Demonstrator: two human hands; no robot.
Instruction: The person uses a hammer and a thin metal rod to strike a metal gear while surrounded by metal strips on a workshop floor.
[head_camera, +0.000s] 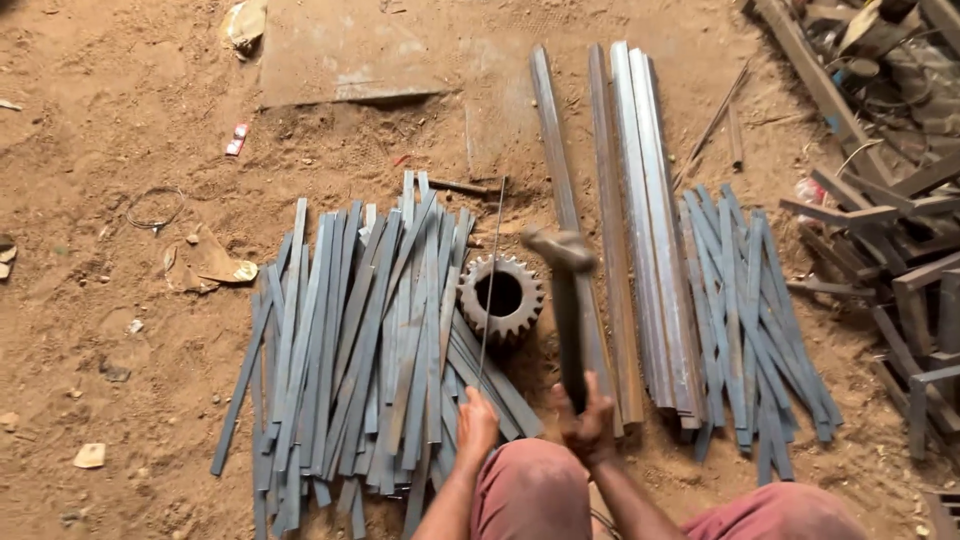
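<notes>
At lower left of centre: a fanned heap of flat steel strips (350, 340), lying loose on the sandy ground (110, 330); edges overlap, so any strip could slide underfoot or under a knee.

Lower centre: your left hand (476, 425), closed around the near end of a thin steel rod (490, 290). The rod runs up the frame and crosses the top of a toothed gear wheel (501, 297) that sits just beside the heap. The rod looks springy; a blow off its line would likely make it whip or skid off the gear's teeth towards your fingers.

Right of that: your right hand (588, 425), gripping a hammer handle, the hammer head (558, 248) raised and blurred above the gear. A glancing strike may jump the gear sideways.

Centre right: long steel bars (640, 220) laid side by side. Beyond them: a second bundle of strips (745, 310). Far right edge: stacked scrap angle iron (910, 260), with ends that look sharp, near your right knee (770, 515).
</notes>
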